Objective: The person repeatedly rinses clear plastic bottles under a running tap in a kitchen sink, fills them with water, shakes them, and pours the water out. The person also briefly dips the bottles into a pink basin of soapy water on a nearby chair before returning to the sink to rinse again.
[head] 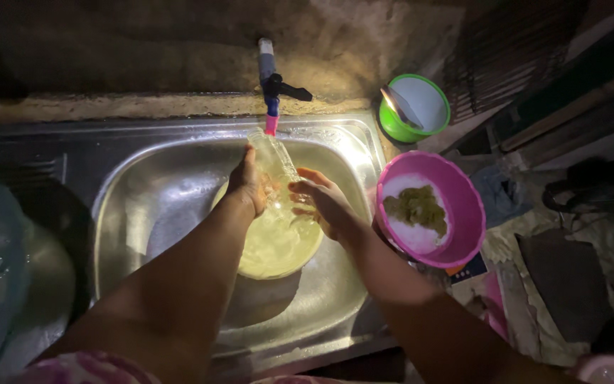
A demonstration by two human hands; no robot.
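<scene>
While both arms reach over the steel sink [143, 178], the two hands meet above its basin and hold one clear glass jar [273, 165] between them. The jar is tilted, with its mouth end up toward the tap [271, 89] and its lower part down between the palms. The left hand [249, 186] is on the left side of the jar, fingers wrapped around its body in a firm grasp. The right hand [325, 203] is on the right side, lower than the left one; its fingers are spread and curved against the bottom part of the jar, touching it. I cannot tell if this hand grips fully or only supports the glass.

Directly under the jar and the hands a round pale yellow bowl [275, 249] sits in the basin. The tap stands on the back edge of the sink, just above the jar's upper end, with a dark handle and a pink tip.

To the right of the sink, near the right forearm, a pink bowl [463, 206] holds something white with green pieces on it. Behind it, farther back, a green bowl [392, 124] with a white inside stands near the wall.
</scene>
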